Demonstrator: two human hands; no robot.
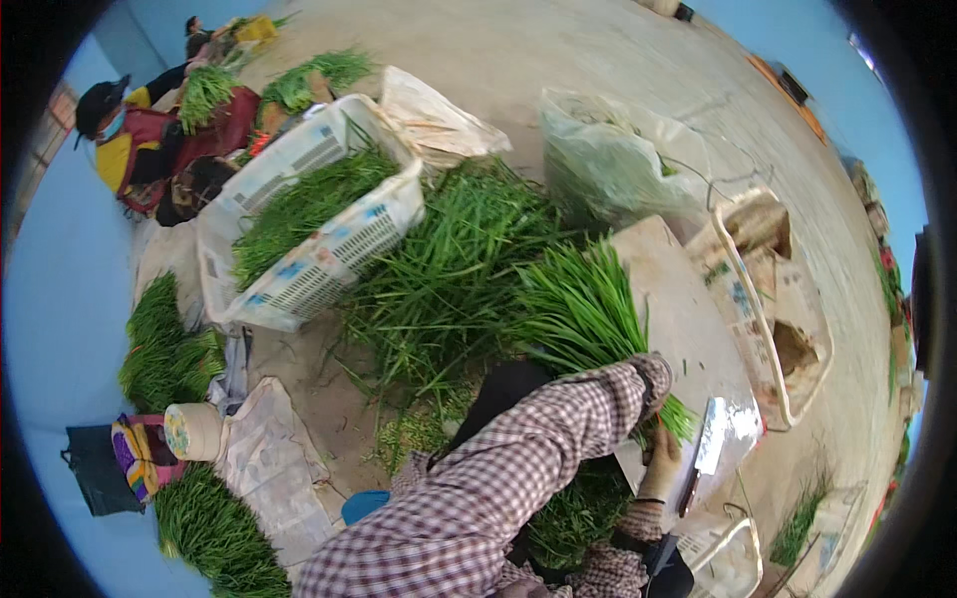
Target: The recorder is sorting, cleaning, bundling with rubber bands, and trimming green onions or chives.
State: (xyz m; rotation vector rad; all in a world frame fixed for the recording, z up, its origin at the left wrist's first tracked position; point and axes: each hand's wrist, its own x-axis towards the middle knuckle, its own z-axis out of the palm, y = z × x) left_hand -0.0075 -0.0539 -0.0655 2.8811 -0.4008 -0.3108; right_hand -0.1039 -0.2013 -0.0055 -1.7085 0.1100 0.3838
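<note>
I see my left hand [653,384] clamped round the bunch of green chives [583,309], pinning its cut ends on the board [688,329] near its front edge, so my gloved right hand [660,463], fingers closed on the cleaver [710,448], can trim.

A white plastic crate [329,234] with slotted walls is seen at upper left, and the floor [558,50] is shown as rough, matt concrete. Checked woven cloth is worn on the sleeve [498,478], a glossy metal blade [716,439] is seen at lower right, and thin translucent plastic is shown in the bag [608,149].
</note>
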